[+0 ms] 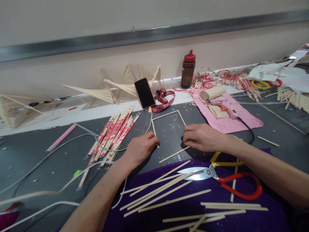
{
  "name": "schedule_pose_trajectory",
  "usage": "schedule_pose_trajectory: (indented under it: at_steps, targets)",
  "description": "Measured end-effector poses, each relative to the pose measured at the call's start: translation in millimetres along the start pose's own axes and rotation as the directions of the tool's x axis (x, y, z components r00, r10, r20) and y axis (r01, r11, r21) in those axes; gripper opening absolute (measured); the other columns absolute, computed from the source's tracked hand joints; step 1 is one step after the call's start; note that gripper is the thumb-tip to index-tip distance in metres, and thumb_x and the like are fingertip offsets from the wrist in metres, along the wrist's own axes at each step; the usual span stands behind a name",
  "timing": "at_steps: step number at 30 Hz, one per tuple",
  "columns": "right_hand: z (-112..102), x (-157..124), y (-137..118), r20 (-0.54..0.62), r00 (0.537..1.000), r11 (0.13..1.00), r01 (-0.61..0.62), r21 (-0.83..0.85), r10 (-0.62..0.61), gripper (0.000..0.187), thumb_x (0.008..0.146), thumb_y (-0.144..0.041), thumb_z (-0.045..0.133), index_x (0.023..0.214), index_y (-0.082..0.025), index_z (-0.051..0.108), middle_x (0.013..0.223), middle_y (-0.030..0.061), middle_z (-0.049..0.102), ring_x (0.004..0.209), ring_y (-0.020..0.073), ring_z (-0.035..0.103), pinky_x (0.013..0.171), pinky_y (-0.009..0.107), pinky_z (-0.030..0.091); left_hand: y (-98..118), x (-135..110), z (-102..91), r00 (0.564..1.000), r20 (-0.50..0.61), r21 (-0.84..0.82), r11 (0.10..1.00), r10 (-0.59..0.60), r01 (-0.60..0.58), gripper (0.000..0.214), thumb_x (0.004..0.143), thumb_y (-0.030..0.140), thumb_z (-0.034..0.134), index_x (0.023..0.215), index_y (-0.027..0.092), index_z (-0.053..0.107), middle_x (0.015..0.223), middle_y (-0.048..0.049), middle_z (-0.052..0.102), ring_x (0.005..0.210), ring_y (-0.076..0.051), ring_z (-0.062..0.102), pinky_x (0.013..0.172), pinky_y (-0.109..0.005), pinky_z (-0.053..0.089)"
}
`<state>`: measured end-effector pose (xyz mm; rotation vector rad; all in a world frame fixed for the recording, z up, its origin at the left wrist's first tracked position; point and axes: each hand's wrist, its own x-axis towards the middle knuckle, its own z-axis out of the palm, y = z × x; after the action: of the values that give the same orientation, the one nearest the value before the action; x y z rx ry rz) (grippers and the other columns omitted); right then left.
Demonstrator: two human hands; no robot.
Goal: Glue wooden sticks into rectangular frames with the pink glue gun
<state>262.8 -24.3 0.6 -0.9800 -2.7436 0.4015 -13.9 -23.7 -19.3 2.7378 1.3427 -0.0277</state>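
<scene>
A thin wooden stick frame [167, 115], three-sided, lies on the dark grey table [48, 164]. My left hand [141, 149] is closed, its fingertips pressing the frame's left stick near its lower end. My right hand [202, 137] is curled at the frame's right lower corner, where a loose stick [172, 155] runs slanted toward me; the fingers seem to pinch that stick's upper end. Several bare wooden sticks [164, 188] lie on a purple cloth [154, 219] close to me.
Red-handled scissors [224, 178] rest on the purple cloth. A pile of red-wrapped chopsticks [113, 135] lies left. A phone [145, 93], red ribbon [164, 98], brown bottle [188, 70], glue gun [223, 108] on pink mat [248, 120], and stick sculptures [113, 87] stand behind.
</scene>
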Motion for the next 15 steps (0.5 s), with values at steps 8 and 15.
schedule_pose_trajectory:
  at_steps: [8, 15]
  targets:
    - [-30.0, -13.9, 27.9, -0.173, 0.948, 0.960, -0.277, -0.038, 0.267, 0.015, 0.084, -0.022, 0.053, 0.083, -0.016, 0.067, 0.082, 0.0039, 0.063, 0.075, 0.0136, 0.057, 0.067, 0.024, 0.037, -5.0, 0.4, 2.5, 0.999, -0.026, -0.003, 1.000, 0.022, -0.022, 0.028, 0.093, 0.031, 0.034, 0.098, 0.025, 0.062, 0.101, -0.0023, 0.059, 0.076, -0.014, 0.059, 0.063, -0.025, 0.042]
    - [-15.5, -16.3, 29.6, -0.047, 0.951, 0.941, -0.310, -0.133, 0.307, 0.018, 0.086, -0.021, 0.050, 0.084, -0.016, 0.067, 0.083, 0.0049, 0.062, 0.071, 0.0121, 0.055, 0.065, 0.023, 0.035, -4.1, -1.8, -5.0, 0.995, -0.096, -0.125, 0.992, -0.034, 0.022, 0.030, 0.092, 0.036, 0.036, 0.101, 0.025, 0.063, 0.101, -0.0010, 0.062, 0.085, -0.014, 0.061, 0.071, -0.024, 0.044]
